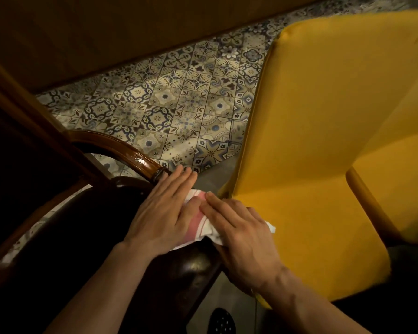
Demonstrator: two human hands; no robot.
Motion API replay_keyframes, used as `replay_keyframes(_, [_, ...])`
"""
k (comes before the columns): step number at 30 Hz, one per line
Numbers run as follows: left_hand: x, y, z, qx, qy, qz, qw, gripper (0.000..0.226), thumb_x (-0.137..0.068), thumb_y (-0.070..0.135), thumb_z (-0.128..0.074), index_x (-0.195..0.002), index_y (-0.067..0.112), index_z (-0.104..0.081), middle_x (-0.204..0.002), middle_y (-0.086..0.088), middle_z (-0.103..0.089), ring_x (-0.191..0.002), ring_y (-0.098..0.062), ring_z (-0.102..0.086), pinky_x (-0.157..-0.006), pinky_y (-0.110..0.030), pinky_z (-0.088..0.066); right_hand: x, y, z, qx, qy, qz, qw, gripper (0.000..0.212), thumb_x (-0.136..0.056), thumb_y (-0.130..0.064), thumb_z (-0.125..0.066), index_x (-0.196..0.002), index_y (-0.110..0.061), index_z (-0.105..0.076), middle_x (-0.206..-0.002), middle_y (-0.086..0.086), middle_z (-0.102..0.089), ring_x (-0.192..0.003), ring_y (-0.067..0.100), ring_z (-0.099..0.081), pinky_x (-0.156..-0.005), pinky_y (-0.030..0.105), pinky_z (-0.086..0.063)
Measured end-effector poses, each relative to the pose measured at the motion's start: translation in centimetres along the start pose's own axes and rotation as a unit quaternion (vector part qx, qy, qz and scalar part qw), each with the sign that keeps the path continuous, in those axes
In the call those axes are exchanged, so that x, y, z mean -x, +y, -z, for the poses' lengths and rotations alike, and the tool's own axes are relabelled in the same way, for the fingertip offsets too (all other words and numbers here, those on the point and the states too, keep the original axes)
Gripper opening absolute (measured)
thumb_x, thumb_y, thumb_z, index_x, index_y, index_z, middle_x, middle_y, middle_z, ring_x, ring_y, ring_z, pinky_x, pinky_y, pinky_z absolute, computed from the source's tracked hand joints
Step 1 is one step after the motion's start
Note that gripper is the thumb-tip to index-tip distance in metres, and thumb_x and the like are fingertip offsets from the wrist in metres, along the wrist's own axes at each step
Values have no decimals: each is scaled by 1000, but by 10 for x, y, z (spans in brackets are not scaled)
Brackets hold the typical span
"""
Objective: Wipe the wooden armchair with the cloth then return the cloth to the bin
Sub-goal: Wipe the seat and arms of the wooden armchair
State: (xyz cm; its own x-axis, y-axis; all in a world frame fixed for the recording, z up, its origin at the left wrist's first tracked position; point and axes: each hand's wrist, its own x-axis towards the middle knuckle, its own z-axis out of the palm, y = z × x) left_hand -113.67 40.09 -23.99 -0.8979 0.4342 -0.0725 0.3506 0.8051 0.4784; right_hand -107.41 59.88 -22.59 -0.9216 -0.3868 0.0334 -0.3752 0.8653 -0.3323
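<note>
The wooden armchair (121, 150) fills the lower left: a glossy curved brown armrest and a dark seat below it. A white cloth with pink stripes (196, 221) lies on the chair's front edge near the end of the armrest. My left hand (162, 210) presses flat on the cloth's left part, fingers stretched toward the armrest tip. My right hand (239, 232) lies flat on the cloth's right part, fingers pointing up-left and touching the left hand. Most of the cloth is hidden under both hands. The bin is out of sight.
A yellow upholstered chair (323, 141) with a wooden leg stands close on the right. Patterned floor tiles (179, 102) spread behind the armchair up to a dark wooden wall. A dark perforated shoe (221, 321) shows at the bottom edge.
</note>
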Motion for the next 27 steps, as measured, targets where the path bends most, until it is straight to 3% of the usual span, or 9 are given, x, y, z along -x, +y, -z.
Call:
replay_keyframes(5, [2, -5, -2, -26, 3, -19, 999, 60, -106, 46, -12, -160, 20, -18, -169, 7, -14, -154, -1, 4, -127, -35, -3, 42, 19, 8, 16, -9, 2, 1000, 75, -87, -34, -74, -153, -22, -41, -160, -3, -43, -131, 26, -53, -90, 39, -51])
replay_keyframes(10, [3, -3, -3, -13, 0, -9, 1000, 60, -105, 47, -9, -160, 22, -16, -169, 9, -10, -153, 0, 6, -127, -33, 1, 68, 27, 21, 43, -28, -9, 999, 65, -90, -42, -53, -152, -21, -44, -157, -2, -46, -125, 26, -59, -85, 40, -57])
replay_keyframes(17, [3, -1, -8, 9, 18, -3, 1000, 59, -105, 43, -9, -159, 20, -17, -169, 7, -12, -154, -1, 4, -127, -37, -2, 50, 11, 22, 62, -50, -26, 996, 81, -80, -29, -80, -152, -21, -43, -156, -1, -48, -122, 26, -59, -82, 40, -56])
replay_keyframes(27, [2, -1, -3, 26, 19, -12, 999, 60, -104, 42, -12, -159, 20, -22, -168, 7, -16, -154, 0, 0, -127, -35, -4, -6, -11, 15, 18, -64, -21, 998, 64, -94, -36, -60, -154, -26, -40, -159, -8, -42, -125, 20, -54, -88, 39, -50])
